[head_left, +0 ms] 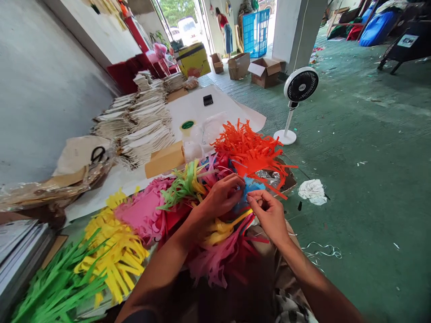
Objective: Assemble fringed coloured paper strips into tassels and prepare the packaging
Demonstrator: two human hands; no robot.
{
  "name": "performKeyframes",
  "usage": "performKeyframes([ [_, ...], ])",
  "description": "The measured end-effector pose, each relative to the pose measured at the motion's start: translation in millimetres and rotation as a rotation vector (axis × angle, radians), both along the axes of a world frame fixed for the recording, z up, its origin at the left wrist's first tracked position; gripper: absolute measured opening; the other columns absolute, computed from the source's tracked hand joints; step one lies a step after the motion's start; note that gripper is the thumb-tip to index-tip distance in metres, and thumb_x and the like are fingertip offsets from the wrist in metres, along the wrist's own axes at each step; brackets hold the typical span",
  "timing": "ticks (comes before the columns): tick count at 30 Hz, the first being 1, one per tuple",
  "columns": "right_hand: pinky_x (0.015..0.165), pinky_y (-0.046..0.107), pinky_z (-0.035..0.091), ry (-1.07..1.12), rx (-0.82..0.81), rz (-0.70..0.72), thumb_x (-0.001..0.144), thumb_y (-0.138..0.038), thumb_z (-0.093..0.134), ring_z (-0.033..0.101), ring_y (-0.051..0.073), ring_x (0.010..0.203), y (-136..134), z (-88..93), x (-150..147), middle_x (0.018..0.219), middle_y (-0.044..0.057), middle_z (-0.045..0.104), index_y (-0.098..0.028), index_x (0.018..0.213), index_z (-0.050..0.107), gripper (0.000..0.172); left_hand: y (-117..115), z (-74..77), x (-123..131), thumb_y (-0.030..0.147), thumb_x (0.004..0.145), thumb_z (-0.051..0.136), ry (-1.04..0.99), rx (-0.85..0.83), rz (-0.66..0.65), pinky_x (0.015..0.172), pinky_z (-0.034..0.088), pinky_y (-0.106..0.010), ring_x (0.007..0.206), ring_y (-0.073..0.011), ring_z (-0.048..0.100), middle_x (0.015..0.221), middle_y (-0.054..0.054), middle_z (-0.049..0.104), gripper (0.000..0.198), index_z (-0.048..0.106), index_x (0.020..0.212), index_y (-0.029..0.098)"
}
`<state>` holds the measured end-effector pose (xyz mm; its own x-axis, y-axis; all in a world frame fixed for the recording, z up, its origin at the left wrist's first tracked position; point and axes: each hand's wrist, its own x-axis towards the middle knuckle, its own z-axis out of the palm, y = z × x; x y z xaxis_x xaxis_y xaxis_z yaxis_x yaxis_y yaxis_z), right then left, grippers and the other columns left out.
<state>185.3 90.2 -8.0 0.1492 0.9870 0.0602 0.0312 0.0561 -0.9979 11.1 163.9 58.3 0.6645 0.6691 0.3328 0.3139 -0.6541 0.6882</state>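
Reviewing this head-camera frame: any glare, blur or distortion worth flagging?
In the head view, wide-angle distortion makes the pillar lean and curve toward the top edge; the doorway is bright and partly washed out; the left hand and right hand look sharp, without obvious motion blur.

Fringed paper (117,251) lies before stacked bags (141,125); a fan (301,85) stands right.

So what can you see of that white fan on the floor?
The white pedestal fan stands upright on the green floor, just off the white-covered table. It has a round head with a white rim and a black grille, a slim white pole, and a flat round base. It looks like plastic. The head tips upward, and only the floor seems to touch it.
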Motion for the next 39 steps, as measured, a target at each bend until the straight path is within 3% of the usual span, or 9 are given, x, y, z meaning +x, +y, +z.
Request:
performKeyframes([
  [4, 0.057, 0.027, 0.036, 0.018, 0.024, -0.023, 0.096, -0.046, 0.068, 0.042, 0.011, 0.059, -1, 2.8, 1, 0.09, -0.001, 0.065, -0.023, 0.111, 0.072, 0.028, 0, -0.6, 2, 0.016, 0.1, 0.051, 0.066, 0.089, 0.081, 0.081, 0.05, -0.03, 0.088, -0.0173, 0.06, 0.099, -0.006, 0.064, 0.006, 0.056, 0.098, 0.02],
  [9, 0.06, 0.027, 0.042, 0.104, 0.046, -0.032, 0.097, -0.046, 0.068, 0.049, 0.012, 0.064, -2, 5.4, 2, 0.093, -0.001, 0.063, -0.025, 0.119, 0.067, 0.03, -5, -0.9, 7, 0.02, 0.104, 0.047, 0.206, 0.191, 0.083, 0.083, 0.052, -0.032, 0.093, -0.0195, 0.062, 0.099, -0.008, 0.067, 0.01, 0.056, 0.099, 0.02],
  [15, 0.056, 0.026, 0.036, 0.109, 0.063, -0.047, 0.093, -0.045, 0.074, 0.045, 0.012, 0.061, 0, 1.1, -2, 0.081, -0.004, 0.058, -0.025, 0.112, 0.066, 0.028, -14, 0.8, 15, 0.02, 0.102, 0.05, 0.373, 0.374, 0.063, 0.092, 0.054, -0.039, 0.102, -0.0245, 0.066, 0.109, -0.011, 0.07, 0.01, 0.06, 0.1, 0.019],
  [18, 0.054, 0.025, 0.035, 0.118, 0.08, -0.09, 0.096, -0.044, 0.069, 0.043, 0.012, 0.06, 0, 1.2, -3, 0.076, -0.004, 0.054, -0.025, 0.109, 0.067, 0.023, -14, 2.3, 14, 0.019, 0.102, 0.052, 0.278, 0.279, 0.06, 0.093, 0.054, -0.037, 0.103, -0.0221, 0.066, 0.11, -0.01, 0.069, 0.008, 0.06, 0.101, 0.019],
  [24, 0.06, 0.028, 0.042, 0.062, 0.108, -0.084, 0.1, -0.045, 0.063, 0.054, 0.015, 0.071, -2, 4.2, 0, 0.092, 0.001, 0.067, -0.026, 0.104, 0.075, 0.023, -8, 7.3, 8, 0.017, 0.102, 0.054, -0.031, 0.037, 0.065, 0.09, 0.05, -0.031, 0.098, -0.0169, 0.061, 0.102, -0.006, 0.064, 0.007, 0.059, 0.098, 0.019],
  [29, 0.077, 0.034, 0.047, 0.005, 0.206, -0.127, 0.094, -0.04, 0.073, 0.058, 0.019, 0.085, 0, -1.2, 0, 0.095, 0.004, 0.064, -0.028, 0.101, 0.081, 0.016, -6, 13.5, 14, 0.02, 0.102, 0.057, -0.065, 0.015, 0.039, 0.084, 0.048, -0.029, 0.089, -0.0152, 0.057, 0.095, -0.004, 0.063, 0.009, 0.063, 0.095, 0.018],
  [33, 0.086, 0.036, 0.047, 0.044, 0.214, -0.145, 0.089, -0.037, 0.076, 0.058, 0.021, 0.09, 3, -0.7, 1, 0.087, 0.002, 0.061, -0.026, 0.087, 0.079, 0.012, -8, 13.9, 19, 0.024, 0.102, 0.058, -0.044, -0.131, -0.015, 0.078, 0.049, -0.026, 0.081, -0.0131, 0.058, 0.091, -0.003, 0.065, 0.011, 0.063, 0.096, 0.017],
  [37, 0.072, 0.03, 0.046, 0.127, 0.16, -0.115, 0.09, -0.04, 0.074, 0.058, 0.018, 0.084, 4, 5.2, 5, 0.092, 0.002, 0.063, -0.024, 0.084, 0.075, 0.016, -12, 11.6, 15, 0.035, 0.101, 0.062, -0.082, -0.311, -0.032, 0.082, 0.054, -0.027, 0.089, -0.0148, 0.066, 0.102, -0.005, 0.069, 0.025, 0.062, 0.12, 0.018],
  [39, 0.06, 0.027, 0.041, 0.183, 0.118, -0.105, 0.091, -0.042, 0.073, 0.054, 0.015, 0.073, 4, 6.8, 6, 0.088, 0.001, 0.063, -0.024, 0.086, 0.072, 0.019, -15, 11.1, 10, 0.037, 0.097, 0.069, -0.017, -0.325, -0.025, 0.085, 0.055, -0.027, 0.091, -0.0159, 0.069, 0.106, -0.006, 0.073, 0.034, 0.064, 0.125, 0.018],
])
